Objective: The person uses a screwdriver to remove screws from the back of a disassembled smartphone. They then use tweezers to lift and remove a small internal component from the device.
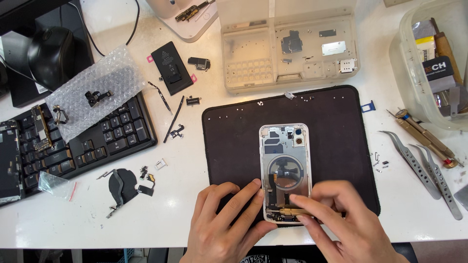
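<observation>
An opened phone shell (285, 156), its insides exposed, lies upright on a black work mat (336, 122). My left hand (224, 219) rests its fingertips on the shell's lower left edge and holds it steady. My right hand (341, 219) grips a brass-handled screwdriver (295, 212) laid across the shell's bottom end, over the small parts there. The tool's tip is hidden among the parts.
Two tweezers (421, 165) and another brass screwdriver (424, 139) lie right of the mat. A clear parts tray (290, 48) sits behind it. A black battery (171, 67), flex cables (124, 185), a keyboard (97, 141), bubble wrap (92, 92), a mouse (51, 56) and a clear tub (434, 58) crowd the white table.
</observation>
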